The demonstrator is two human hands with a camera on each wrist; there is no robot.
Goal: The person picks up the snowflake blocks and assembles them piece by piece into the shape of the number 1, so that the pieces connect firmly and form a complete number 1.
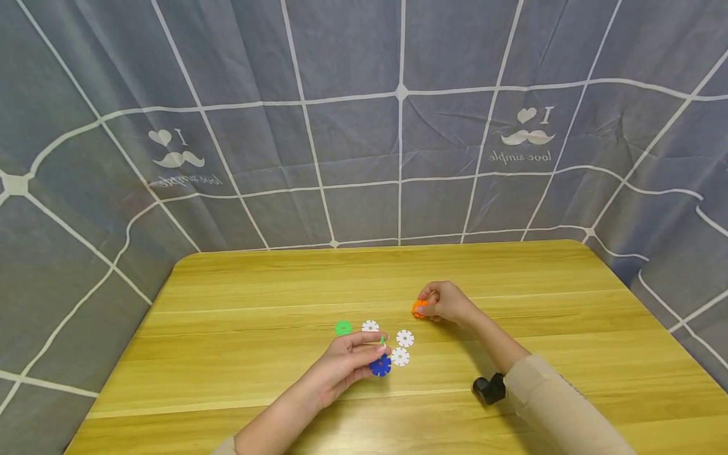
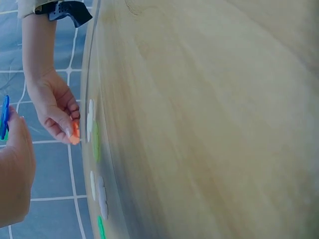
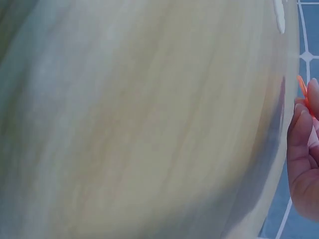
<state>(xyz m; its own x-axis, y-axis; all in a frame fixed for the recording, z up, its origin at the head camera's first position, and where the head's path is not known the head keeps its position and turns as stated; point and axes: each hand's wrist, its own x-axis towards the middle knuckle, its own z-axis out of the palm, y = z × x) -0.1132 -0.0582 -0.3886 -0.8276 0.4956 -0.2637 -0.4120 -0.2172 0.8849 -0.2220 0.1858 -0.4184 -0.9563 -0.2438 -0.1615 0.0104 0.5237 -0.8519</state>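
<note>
Between its thumb and fingers, my left hand pinches a blue notched disc joined to a green piece seen edge-on. In the left wrist view the blue disc stands on edge beside the thumb. Farther back and to the right, my right hand pinches an orange notched disc; the right wrist view catches the orange disc at the fingertips. Around the left hand lie a green disc and white discs. A lime-green disc lies among them in the left wrist view.
A black device is by the right sleeve. The wooden table runs back to a grey curtain with white grid lines, which also hangs along both sides.
</note>
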